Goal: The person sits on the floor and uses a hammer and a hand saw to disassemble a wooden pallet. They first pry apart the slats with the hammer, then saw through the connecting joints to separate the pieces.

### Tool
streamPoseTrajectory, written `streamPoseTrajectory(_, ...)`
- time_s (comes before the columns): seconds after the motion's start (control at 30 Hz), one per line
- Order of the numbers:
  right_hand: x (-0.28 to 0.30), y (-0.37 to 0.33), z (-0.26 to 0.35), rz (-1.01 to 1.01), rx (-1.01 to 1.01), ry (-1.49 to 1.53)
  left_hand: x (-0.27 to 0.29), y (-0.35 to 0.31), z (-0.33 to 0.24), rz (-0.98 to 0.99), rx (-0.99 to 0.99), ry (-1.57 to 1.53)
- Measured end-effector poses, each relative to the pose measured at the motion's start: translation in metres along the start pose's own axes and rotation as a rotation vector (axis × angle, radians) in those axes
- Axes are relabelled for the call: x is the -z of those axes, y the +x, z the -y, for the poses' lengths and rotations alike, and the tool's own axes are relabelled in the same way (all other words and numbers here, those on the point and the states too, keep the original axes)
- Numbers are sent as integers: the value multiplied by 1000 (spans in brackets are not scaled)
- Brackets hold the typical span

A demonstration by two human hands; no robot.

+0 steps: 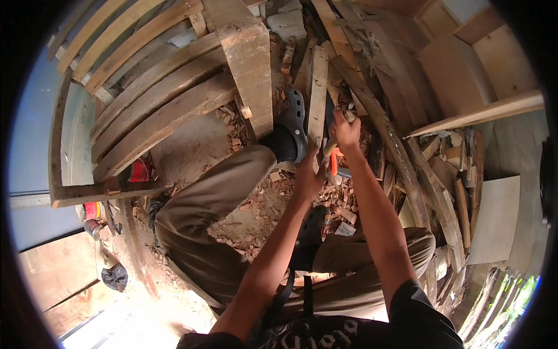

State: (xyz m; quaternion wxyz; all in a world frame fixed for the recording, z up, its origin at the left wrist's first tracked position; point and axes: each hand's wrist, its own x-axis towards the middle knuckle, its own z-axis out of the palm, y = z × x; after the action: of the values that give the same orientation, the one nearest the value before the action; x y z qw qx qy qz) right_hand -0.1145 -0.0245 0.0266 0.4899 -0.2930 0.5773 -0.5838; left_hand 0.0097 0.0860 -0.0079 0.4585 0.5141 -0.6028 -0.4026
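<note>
My right hand [347, 132] is closed round a tool with a pale wooden handle [331, 145], which slants down towards my left hand; its working end is hard to make out. My left hand [310, 176] is at the near end of a narrow wooden plank [317, 87], its fingers bent closely together by the tool; what they hold is hidden. Beside the plank, my grey clog [295, 116] rests against its left side. Just below my right hand lies a bright orange object [335, 162], partly covered.
Wood chips [270, 200] litter the ground between my legs. A slatted wooden frame [168, 125] and a thick beam [250, 70] stand at left. Long boards [383, 128] lean on the right, near a pale panel [494, 218]. A red-labelled can [139, 171] sits under the frame.
</note>
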Motion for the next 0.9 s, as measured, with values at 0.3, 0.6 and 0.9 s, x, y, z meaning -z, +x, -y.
streamPoseTrajectory(0.3,-56,96,-1,-12,-125,-49,21,-23,24,70,270,-96)
streamPoseTrajectory(0.6,-43,83,2,7,86,84,33,-12,26,26,362,-162)
streamPoseTrajectory(0.9,-41,50,31,-57,3,-34,12,82,-6,-163,247,-340)
